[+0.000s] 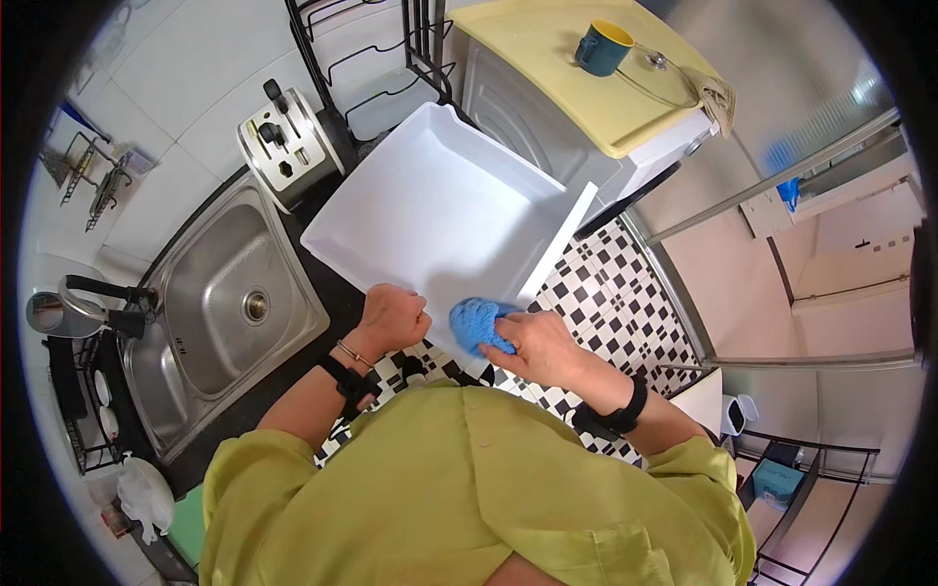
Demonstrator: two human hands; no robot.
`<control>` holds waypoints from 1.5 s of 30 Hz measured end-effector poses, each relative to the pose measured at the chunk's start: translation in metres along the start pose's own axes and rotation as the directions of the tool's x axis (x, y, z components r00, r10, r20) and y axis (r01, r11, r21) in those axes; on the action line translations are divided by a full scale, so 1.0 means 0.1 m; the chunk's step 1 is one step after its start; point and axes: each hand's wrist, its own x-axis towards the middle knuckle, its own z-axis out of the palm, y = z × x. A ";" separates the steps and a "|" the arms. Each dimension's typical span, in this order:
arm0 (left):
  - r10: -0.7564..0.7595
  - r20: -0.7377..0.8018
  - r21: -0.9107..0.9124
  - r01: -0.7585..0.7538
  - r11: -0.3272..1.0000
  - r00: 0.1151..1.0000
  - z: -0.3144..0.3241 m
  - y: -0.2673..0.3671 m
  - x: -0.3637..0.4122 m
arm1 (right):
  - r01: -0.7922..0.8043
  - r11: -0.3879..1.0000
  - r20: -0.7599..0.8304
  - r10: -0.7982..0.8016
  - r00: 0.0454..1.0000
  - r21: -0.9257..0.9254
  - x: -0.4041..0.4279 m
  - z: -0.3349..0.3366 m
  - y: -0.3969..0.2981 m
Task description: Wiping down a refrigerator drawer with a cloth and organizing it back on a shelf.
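A large white plastic drawer or bin [432,198] rests on the black countertop beside the sink, its near part reaching out over the floor. My left hand [392,319] grips the drawer's near wall, fingers curled over the edge. In my right hand [538,348] is a bunched blue cloth [480,322], pressed at the near right corner of the drawer. The cloth covers part of that corner, so whether it touches the inner face or the rim cannot be told.
Left of the drawer lie a stainless steel sink [227,293] and a toaster [293,150]. Behind stands a black wire rack [374,55]. A blue mug [604,47] and a glass lid [656,80] sit on a yellow-topped appliance [542,44]. Patterned floor tiles [623,308] show at right.
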 end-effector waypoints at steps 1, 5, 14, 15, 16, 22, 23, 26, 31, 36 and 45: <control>0.000 -0.003 0.000 0.000 1.000 1.000 0.01 -0.01 0.00 | 0.021 0.982 0.086 -0.038 0.996 0.189 0.06 -0.04 -0.06; -0.049 0.040 -0.109 0.053 0.993 0.998 -0.08 0.01 0.02 | -0.163 0.951 -0.155 0.208 0.966 0.261 0.33 -0.27 -0.25; -0.251 0.480 -0.876 0.471 -0.100 0.840 -0.38 0.14 0.25 | -0.221 0.859 0.054 0.222 0.974 0.462 0.60 -0.03 -0.26; -0.265 0.474 -0.879 0.466 -0.098 0.840 -0.41 0.09 0.24 | -0.211 0.860 0.058 0.208 0.976 0.464 0.59 -0.05 -0.21; -0.367 0.399 -0.902 0.431 0.006 0.840 -0.45 0.03 0.23 | -0.114 0.981 -0.204 0.146 0.968 0.158 0.55 -0.10 -0.13; -0.528 -0.179 -0.381 0.437 0.815 0.830 -0.74 -0.44 0.16 | -0.530 0.835 -0.607 0.500 0.618 0.147 0.10 0.25 0.42; -0.409 -0.310 -0.146 0.382 0.912 0.858 -0.78 -0.45 0.15 | -0.528 0.835 -0.607 0.501 0.617 0.153 0.10 0.36 0.50; -0.300 -0.218 0.217 0.345 0.913 0.929 -0.64 -0.60 -0.06 | -0.234 0.457 -0.206 0.724 0.658 0.858 0.20 0.45 0.57; -0.335 0.108 0.329 0.284 0.901 0.936 -0.45 -0.13 -0.18 | -0.285 0.360 -0.203 0.865 0.459 0.889 0.29 0.30 0.67; -0.163 0.269 0.212 0.107 0.971 0.949 -0.33 0.19 -0.10 | -0.394 0.545 -0.277 0.781 0.560 0.740 0.19 0.22 0.89; -0.199 -0.053 -0.047 0.196 0.979 0.979 -0.64 -0.21 1.34 | -0.564 0.644 -0.182 0.726 0.663 0.517 0.13 0.20 0.82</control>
